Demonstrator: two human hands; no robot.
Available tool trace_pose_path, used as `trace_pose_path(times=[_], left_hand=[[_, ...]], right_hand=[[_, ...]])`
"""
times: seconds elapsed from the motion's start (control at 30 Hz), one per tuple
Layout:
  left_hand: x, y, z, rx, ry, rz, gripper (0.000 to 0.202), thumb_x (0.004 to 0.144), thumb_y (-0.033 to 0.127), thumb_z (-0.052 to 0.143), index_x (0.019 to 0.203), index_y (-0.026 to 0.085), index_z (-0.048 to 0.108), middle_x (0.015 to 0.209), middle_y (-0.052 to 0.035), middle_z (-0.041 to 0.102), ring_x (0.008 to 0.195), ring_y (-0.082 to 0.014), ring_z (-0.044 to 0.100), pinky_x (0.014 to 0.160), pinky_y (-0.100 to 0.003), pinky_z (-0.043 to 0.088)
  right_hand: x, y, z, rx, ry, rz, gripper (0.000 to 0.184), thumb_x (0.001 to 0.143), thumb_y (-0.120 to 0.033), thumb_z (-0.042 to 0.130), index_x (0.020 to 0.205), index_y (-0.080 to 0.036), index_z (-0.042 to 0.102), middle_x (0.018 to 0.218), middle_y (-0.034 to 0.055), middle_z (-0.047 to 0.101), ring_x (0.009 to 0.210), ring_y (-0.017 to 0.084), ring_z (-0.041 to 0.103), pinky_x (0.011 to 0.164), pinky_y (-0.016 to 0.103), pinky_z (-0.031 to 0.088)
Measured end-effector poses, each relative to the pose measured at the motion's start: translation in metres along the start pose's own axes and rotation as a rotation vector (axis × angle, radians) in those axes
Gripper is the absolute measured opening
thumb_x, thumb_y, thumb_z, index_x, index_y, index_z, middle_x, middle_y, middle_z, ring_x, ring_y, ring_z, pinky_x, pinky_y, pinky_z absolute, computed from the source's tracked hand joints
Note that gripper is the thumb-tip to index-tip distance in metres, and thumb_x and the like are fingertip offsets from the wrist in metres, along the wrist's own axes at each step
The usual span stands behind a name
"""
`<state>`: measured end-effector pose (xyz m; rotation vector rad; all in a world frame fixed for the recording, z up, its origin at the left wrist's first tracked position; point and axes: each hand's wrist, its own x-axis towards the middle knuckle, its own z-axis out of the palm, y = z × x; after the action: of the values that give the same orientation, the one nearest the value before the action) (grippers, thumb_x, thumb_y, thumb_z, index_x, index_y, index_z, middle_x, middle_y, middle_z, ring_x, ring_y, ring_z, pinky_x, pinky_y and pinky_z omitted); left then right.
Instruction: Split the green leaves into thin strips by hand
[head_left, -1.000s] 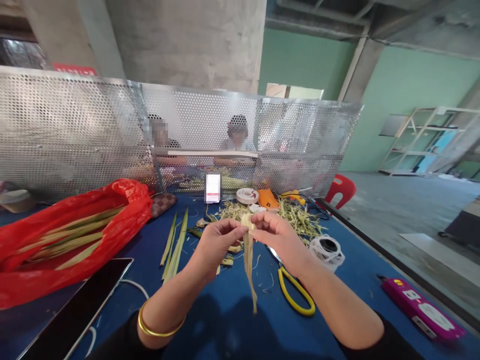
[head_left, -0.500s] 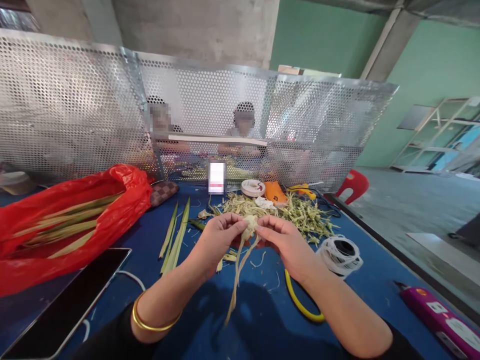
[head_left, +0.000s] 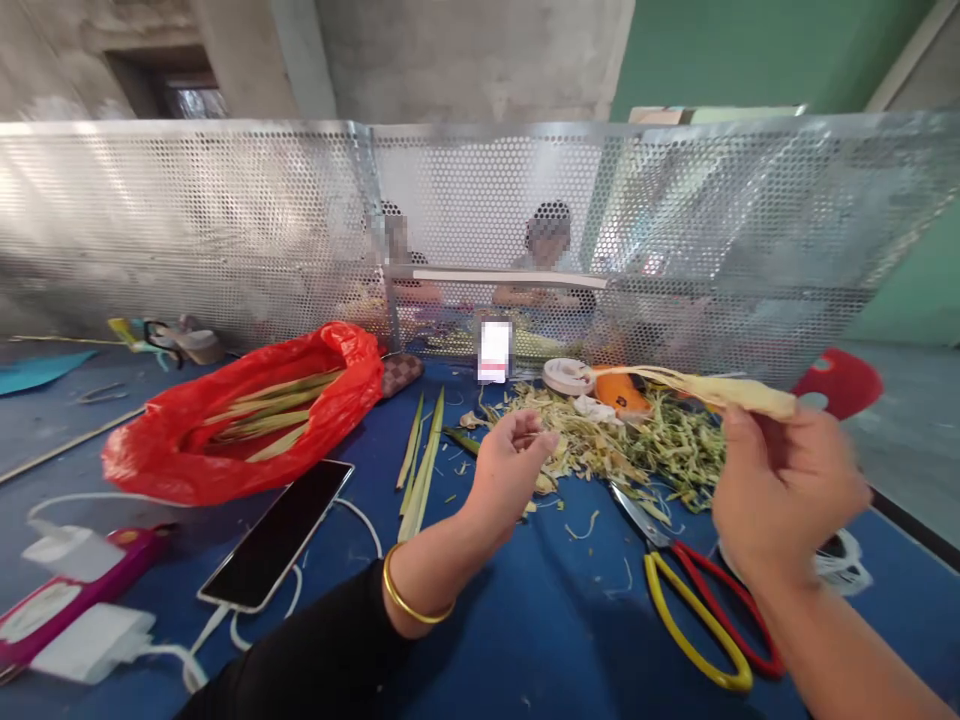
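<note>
My right hand (head_left: 795, 490) is raised on the right, its fingers pinching a pale bundle of dried leaf strips (head_left: 757, 397) whose thin tails trail to the left. My left hand (head_left: 514, 465) hovers over the blue table with thumb and fingers pressed together; a thin pale line shows near the fingertips, too fine to name. Between the hands lie scissors (head_left: 656, 540) with one yellow and one red handle, blades partly over the leaf scraps (head_left: 679, 445). Several long green leaf strips (head_left: 425, 465) lie left of my left hand.
A red plastic bag (head_left: 352, 460) of leaf strips, a phone (head_left: 277, 535) with cables and a purple power strip (head_left: 142, 550) are on the left. A tape roll (head_left: 566, 377) stands behind the scraps. A perforated metal screen (head_left: 480, 180) divides me from two people.
My hands have parted. My right hand has moved right with the leaf bundle, while my left stays near the middle. The view has shifted left, and the whole scissors now show.
</note>
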<state>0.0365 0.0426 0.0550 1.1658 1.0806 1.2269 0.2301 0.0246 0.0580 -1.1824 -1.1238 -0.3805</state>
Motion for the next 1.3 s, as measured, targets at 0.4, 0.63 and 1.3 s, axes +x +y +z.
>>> trace_pose_path(times=[0.4,0.63,1.3], left_hand=[[0.065,0.049,-0.121,1.359,0.044,0.151,0.022,0.072,0.030,0.055,0.086,0.024,0.072,0.085,-0.0012,0.071,0.082,-0.0179,0.062,0.071,-0.025,0.044],[0.086,0.022,-0.148,1.538,0.099,-0.166,0.016,0.061,0.032,0.065,0.067,0.019,0.072,0.077,-0.0106,0.071,0.079,-0.0266,0.064,0.067,-0.031,0.046],[0.090,-0.002,-0.138,1.409,-0.170,-0.314,0.016,0.054,0.029,0.069,0.047,0.017,0.061,0.050,-0.0053,0.064,0.052,-0.0191,0.061,0.055,-0.027,0.047]], right_hand=[[-0.026,0.046,0.021,-0.601,-0.941,-0.613,0.022,0.075,-0.006,0.049,0.084,-0.018,0.065,0.087,0.0065,0.067,0.084,0.021,0.060,0.084,0.036,0.036],[-0.029,0.027,0.020,-0.489,-0.967,-0.554,0.014,0.082,-0.017,0.049,0.080,-0.019,0.063,0.084,0.0050,0.066,0.080,0.020,0.059,0.084,0.035,0.037],[-0.036,0.016,0.020,-0.362,-0.992,-0.575,0.016,0.086,-0.022,0.048,0.079,-0.020,0.062,0.083,0.0049,0.064,0.079,0.020,0.058,0.085,0.038,0.037]])
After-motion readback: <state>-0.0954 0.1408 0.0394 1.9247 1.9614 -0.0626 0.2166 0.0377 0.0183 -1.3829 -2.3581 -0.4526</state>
